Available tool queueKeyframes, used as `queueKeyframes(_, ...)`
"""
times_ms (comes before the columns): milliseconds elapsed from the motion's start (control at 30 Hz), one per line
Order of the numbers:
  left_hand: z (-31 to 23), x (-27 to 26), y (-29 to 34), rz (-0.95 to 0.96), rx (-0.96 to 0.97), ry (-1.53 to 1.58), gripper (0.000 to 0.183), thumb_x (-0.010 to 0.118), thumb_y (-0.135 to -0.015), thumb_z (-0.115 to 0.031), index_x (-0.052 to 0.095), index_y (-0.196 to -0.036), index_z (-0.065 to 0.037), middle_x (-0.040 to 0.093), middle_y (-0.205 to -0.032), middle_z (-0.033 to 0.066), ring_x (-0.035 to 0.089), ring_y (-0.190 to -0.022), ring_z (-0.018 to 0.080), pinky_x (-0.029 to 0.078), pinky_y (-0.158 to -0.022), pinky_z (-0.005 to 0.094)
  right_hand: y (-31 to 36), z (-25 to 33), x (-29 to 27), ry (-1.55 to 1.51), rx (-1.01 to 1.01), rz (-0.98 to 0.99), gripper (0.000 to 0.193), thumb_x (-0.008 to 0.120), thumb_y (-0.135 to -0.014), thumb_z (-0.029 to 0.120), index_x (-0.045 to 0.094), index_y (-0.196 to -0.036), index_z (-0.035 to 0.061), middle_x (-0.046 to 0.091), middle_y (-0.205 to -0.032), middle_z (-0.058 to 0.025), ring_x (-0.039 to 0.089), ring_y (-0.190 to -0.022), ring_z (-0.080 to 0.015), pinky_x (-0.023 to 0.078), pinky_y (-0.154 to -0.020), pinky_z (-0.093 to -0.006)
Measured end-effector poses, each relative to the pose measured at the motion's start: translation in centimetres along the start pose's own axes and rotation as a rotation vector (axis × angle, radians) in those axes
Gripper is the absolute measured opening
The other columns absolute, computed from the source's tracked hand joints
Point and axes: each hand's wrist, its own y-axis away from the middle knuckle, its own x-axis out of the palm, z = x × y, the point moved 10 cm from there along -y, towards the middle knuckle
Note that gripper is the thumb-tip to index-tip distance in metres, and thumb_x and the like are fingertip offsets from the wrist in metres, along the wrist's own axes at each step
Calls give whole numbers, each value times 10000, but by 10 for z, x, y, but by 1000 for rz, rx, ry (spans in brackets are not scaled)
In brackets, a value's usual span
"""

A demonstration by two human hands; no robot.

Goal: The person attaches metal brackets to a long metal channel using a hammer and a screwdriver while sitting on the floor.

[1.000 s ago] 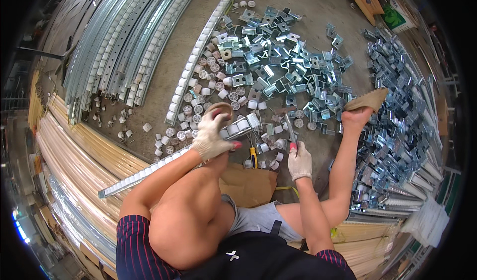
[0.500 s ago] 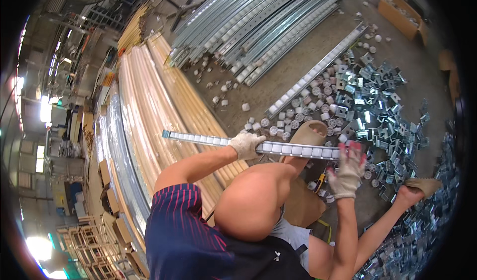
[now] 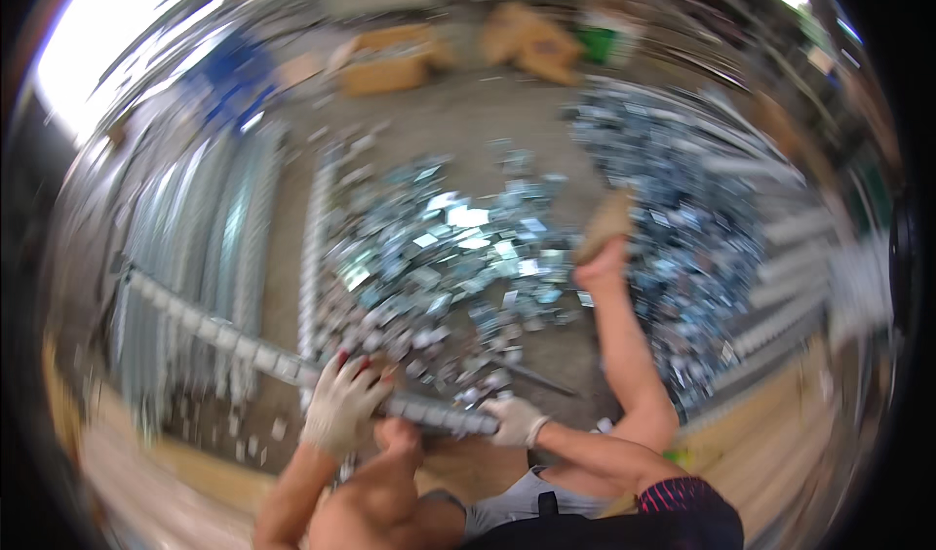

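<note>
Rail [image 3: 224, 337] at eight o'clock in view, its long axis pointing from ten to four; left hand [image 3: 343, 406] grips its span, right hand [image 3: 517, 421] meets its four-o'clock end, closure too blurred to tell.

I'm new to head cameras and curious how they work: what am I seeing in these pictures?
No machine here: these are a person's own two gloved hands. The round-edged view comes from a fisheye camera worn on the head, looking down. The left hand holds a long rail set with white rollers; the right hand is at its end, though blur hides how it grips. On the floor lie many shiny metal brackets, with more rails to the left.
</note>
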Motion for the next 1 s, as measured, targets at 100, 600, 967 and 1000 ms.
queueKeyframes(100,-39,-56,-28,-317,18,406,595,933,-574,-306,743,-1101,-104,731,-1183,100,649,-1202,371,463,-1104,531,32,-10,1,-361,177,-170,494,813,-803,341,692,-1216,100,771,-986,-176,753,-906,-349,577,-844,-423)
queueKeyframes(600,-4,36,28,179,-438,1191,475,815,-867,-65,669,-1307,42,748,-1206,155,720,-1089,228,574,-962,355,49,-36,-358,-1443,-46,-1128,298,714,-975,350,657,-1014,59,684,-773,-87,652,-565,-222,569,-517,-364)
queueKeyframes(967,-32,56,7,299,-355,1092,396,760,-925,-59,678,-1306,12,756,-1201,142,734,-1098,229,584,-936,346,143,-169,-549,-444,529,-1377,752,452,-1001,749,677,-987,32,679,-783,-91,695,-672,-237,589,-607,-410)
queueKeyframes(1000,-29,53,7,287,-390,1119,399,767,-917,-71,686,-1301,-1,760,-1195,140,735,-1105,229,580,-940,352,116,-161,-514,-588,433,-1337,687,422,-1061,664,681,-985,31,673,-780,-86,682,-658,-222,573,-580,-382)
